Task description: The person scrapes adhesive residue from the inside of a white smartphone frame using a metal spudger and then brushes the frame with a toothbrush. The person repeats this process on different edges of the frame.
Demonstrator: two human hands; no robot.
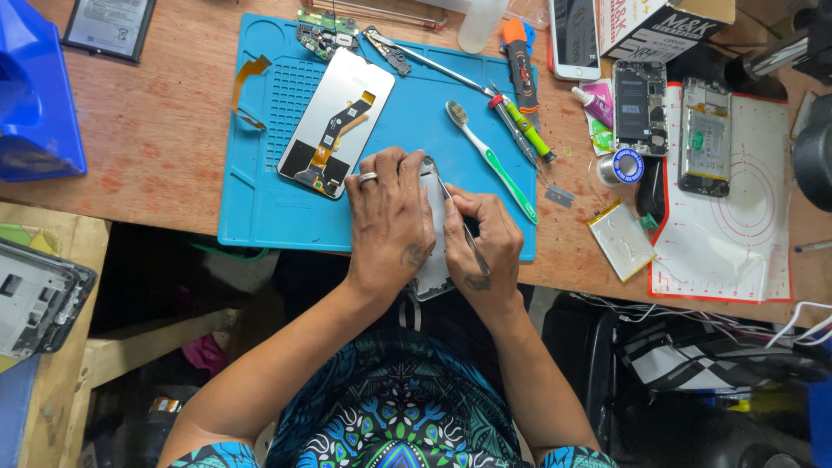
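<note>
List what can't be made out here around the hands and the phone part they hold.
- Head view: most of the silvery phone frame is hidden under the left hand and right hand.
- The thin metal tool tip's contact point is too small to tell.
- The blue mat edge beneath the hands is covered.

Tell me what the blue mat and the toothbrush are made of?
The blue mat looks like soft matte rubber or silicone, judging by its moulded ridges and little wells. The toothbrush looks like glossy green and white plastic with bristles at one end.
</note>
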